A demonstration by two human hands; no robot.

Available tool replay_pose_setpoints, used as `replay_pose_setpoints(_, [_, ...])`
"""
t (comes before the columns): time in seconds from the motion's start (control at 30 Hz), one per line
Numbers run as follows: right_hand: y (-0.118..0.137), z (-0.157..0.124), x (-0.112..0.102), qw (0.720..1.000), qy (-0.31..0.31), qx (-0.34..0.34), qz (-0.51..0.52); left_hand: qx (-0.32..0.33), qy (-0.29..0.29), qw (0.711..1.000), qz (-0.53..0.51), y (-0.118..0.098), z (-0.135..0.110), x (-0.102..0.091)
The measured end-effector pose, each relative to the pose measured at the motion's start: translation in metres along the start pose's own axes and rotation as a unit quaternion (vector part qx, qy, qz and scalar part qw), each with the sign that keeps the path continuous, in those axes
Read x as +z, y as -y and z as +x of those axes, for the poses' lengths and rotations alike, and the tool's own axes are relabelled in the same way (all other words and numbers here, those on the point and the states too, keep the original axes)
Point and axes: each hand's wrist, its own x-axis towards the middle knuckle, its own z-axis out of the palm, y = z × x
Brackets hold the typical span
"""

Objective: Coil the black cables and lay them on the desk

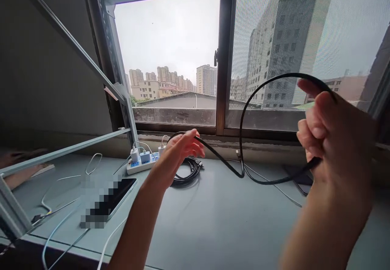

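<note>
A black cable [241, 128] is stretched in the air between my two hands, above the grey tabletop. My right hand [332, 132], raised at the right, is closed on it; a round loop stands up from that hand, and a lower stretch comes out beneath its fingers. At the centre, my left hand [184, 144] has the cable running between its thumb and curled fingers. The cable's ends cannot be made out. Just behind my left wrist lies a coiled black cable [190, 178] on the table [225, 221], partly hidden by the arm.
A white power strip [141, 167] with several plugged-in chargers stands by the window wall. A phone [123, 195] lies at the left among loose white cables. Another dark flat device [300, 180] is partly behind my right arm. A metal frame [67, 150] borders the left side.
</note>
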Motion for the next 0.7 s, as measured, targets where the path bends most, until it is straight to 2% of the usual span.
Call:
replay_pose_setpoints(0.07, [-0.006,-0.001,0.012,0.999,0.014,-0.004,-0.035,0.007,0.041,0.999,0.022,-0.002,-0.002,0.017])
replay_pose_setpoints(0.17, [-0.017,-0.002,0.027,0.981,0.157,0.009,-0.116,0.031,0.07,0.996,0.046,-0.008,0.007,0.035])
replay_pose_setpoints(0.27, [-0.025,-0.002,0.037,0.949,0.282,0.045,-0.134,0.052,0.102,0.991,0.071,-0.016,0.017,0.042])
replay_pose_setpoints(0.33, [-0.028,-0.001,0.04,0.94,0.312,0.067,-0.119,0.05,0.114,0.988,0.093,-0.019,0.017,0.039])
replay_pose_setpoints(0.4, [-0.03,0.002,0.043,0.949,0.284,0.055,-0.125,0.042,0.113,0.985,0.126,-0.015,0.011,0.031])
replay_pose_setpoints(0.47, [-0.033,0.005,0.046,0.966,0.212,0.025,-0.148,0.044,0.087,0.981,0.17,-0.006,0.001,0.018])
replay_pose_setpoints(0.5, [-0.035,0.007,0.047,0.971,0.177,0.012,-0.159,0.056,0.049,0.979,0.187,0.0,-0.004,0.012])
replay_pose_setpoints(0.57, [-0.04,0.01,0.048,0.976,0.132,-0.009,-0.172,0.092,-0.079,0.971,0.208,0.009,-0.01,-0.001])
replay_pose_setpoints(0.63, [-0.043,0.013,0.048,0.978,0.119,-0.032,-0.169,0.135,-0.177,0.943,0.248,0.013,-0.008,-0.01])
replay_pose_setpoints(0.7, [-0.045,0.015,0.047,0.982,0.109,-0.053,-0.146,0.169,-0.212,0.912,0.308,0.014,0.003,-0.013])
